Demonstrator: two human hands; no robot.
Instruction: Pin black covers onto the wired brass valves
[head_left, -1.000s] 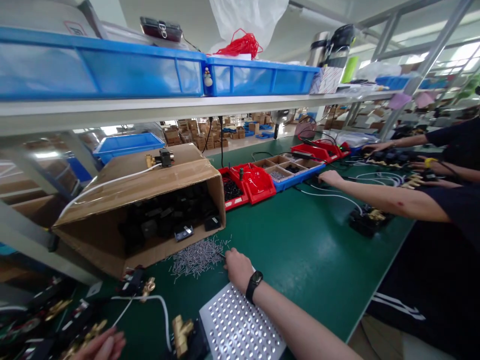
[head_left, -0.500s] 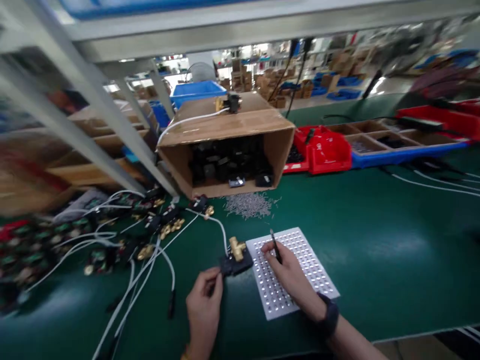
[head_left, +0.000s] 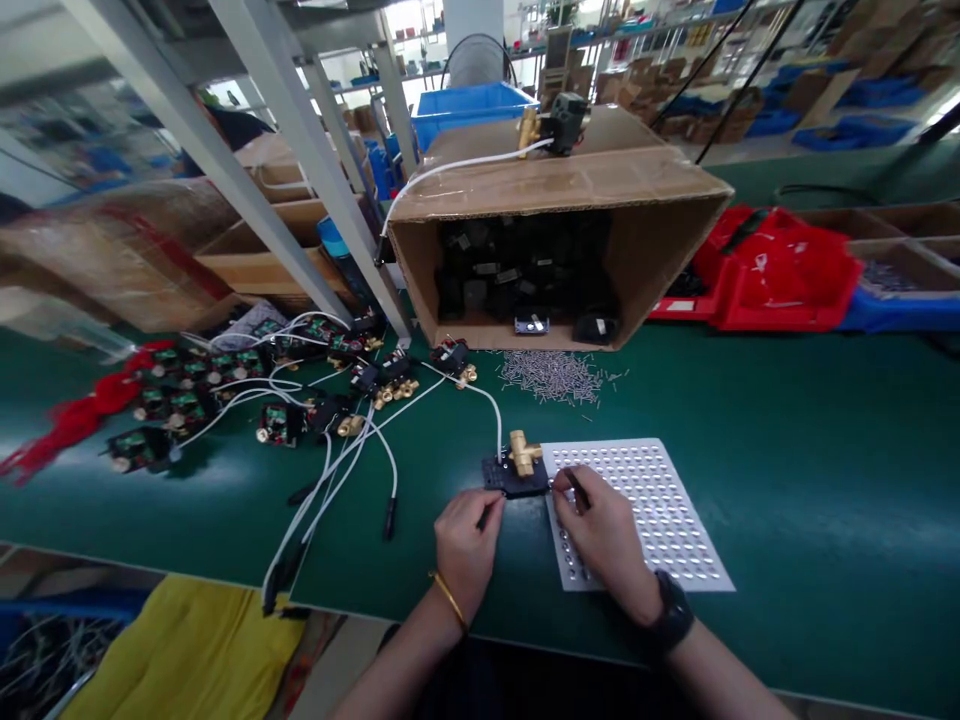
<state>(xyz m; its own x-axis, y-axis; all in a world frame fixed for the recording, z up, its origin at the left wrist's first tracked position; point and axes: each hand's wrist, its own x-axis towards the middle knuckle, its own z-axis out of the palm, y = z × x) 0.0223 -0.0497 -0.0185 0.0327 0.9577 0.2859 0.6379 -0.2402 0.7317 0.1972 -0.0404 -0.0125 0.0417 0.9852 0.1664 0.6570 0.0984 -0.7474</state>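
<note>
A black plastic housing with a brass tee valve body [head_left: 523,455] on top lies on the green table, a white cable running from it. At its near left edge, my left hand [head_left: 471,535] is closed, thumb and fingertips pinched against the housing. My right hand [head_left: 604,530] is closed around a slim dark pen-like tool [head_left: 576,490], with its fingertips at the housing's right end. Anything small between those fingertips is too small to make out. Under the right hand lies a white sheet with rows of round silver stickers [head_left: 660,500].
Behind stands an open cardboard box [head_left: 562,180] of black housings, a pile of small screws [head_left: 555,375] before it. Valve units with cables [head_left: 322,410] crowd the left. Red bins [head_left: 787,275] stand back right. A metal post [head_left: 315,170] rises at back left.
My right hand has moved from over the sticker sheet to the right end of the housing. My left hand stays at the housing's near left edge. The camera view has shifted.
</note>
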